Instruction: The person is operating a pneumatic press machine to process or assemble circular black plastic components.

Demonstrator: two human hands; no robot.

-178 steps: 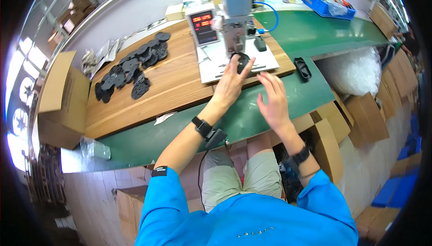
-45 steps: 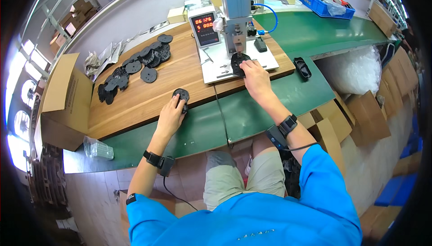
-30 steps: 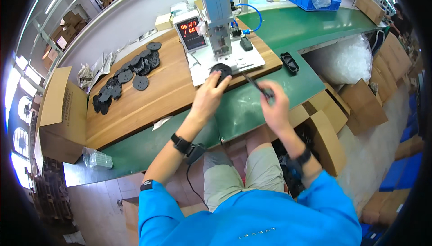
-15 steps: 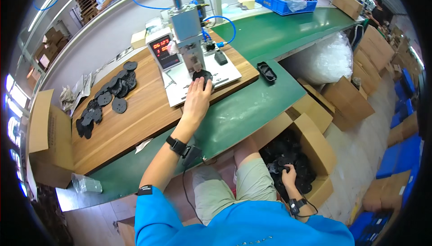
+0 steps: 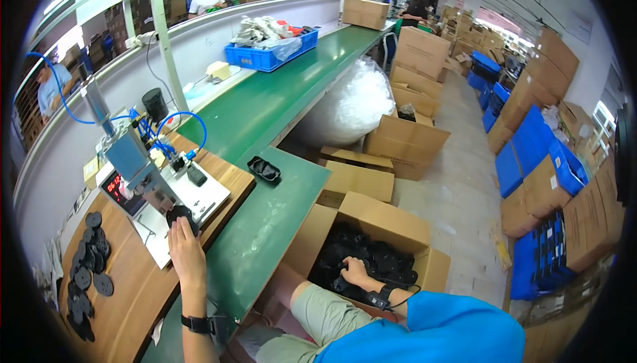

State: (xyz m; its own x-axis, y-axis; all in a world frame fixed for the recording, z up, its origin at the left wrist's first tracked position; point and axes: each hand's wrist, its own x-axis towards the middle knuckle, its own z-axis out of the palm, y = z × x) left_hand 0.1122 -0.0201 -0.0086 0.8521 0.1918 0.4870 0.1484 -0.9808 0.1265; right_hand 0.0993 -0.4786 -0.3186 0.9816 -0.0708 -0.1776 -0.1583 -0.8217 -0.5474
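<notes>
My left hand (image 5: 188, 253) lies with its fingers stretched out against a round black plastic disc (image 5: 179, 214). The disc sits beneath the head of a small pneumatic press (image 5: 133, 158), on its white base plate (image 5: 202, 198). My left thumb is hidden. At the lower middle, my right hand (image 5: 357, 271) reaches into an open cardboard box (image 5: 391, 219) of black plastic parts (image 5: 381, 257). Its fingers are curled among the parts, and whatever they grip is hidden. Several black discs (image 5: 103, 284) lie in a loose row on the wooden board (image 5: 126, 296), left of the press.
A black plastic tray-like part (image 5: 264, 168) rests on the green table (image 5: 265, 210). Farther back stand a blue crate (image 5: 269, 58) of bags and a large clear plastic bundle (image 5: 355, 104). Cartons (image 5: 408, 143) and blue bins (image 5: 524, 157) line the right. Other people are in the background.
The view has swung to the right, so the press and board now appear farther left. My left hand stays at the disc under the press; my right hand stays in the box among the parts.
</notes>
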